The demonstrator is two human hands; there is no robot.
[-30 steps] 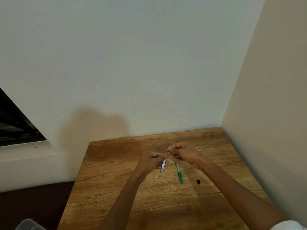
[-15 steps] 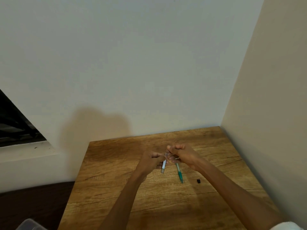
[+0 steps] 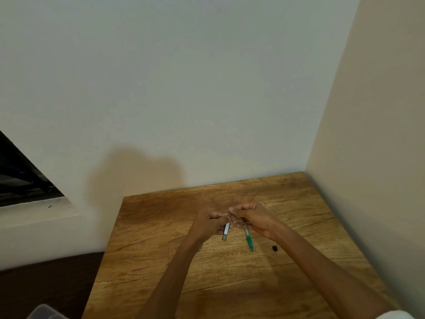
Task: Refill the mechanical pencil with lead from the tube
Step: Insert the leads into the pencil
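Observation:
My left hand pinches the upper end of a slim clear lead tube, which hangs down and slightly left above the wooden table. My right hand has its fingers curled round the top of a green mechanical pencil, whose tip points down toward me. The fingertips of both hands meet at the tube's upper end. Any lead there is too thin to make out. A small black cap lies on the table to the right of the pencil.
The table stands in a corner, with a white wall behind it and a beige wall close on the right. A clear plastic container shows at the bottom left, off the table. A dark window opening sits at the left.
Both hands stay together over the same spot. The right hand's fingertips have shifted slightly toward the tube's top end; the pencil and the tube have hardly moved.

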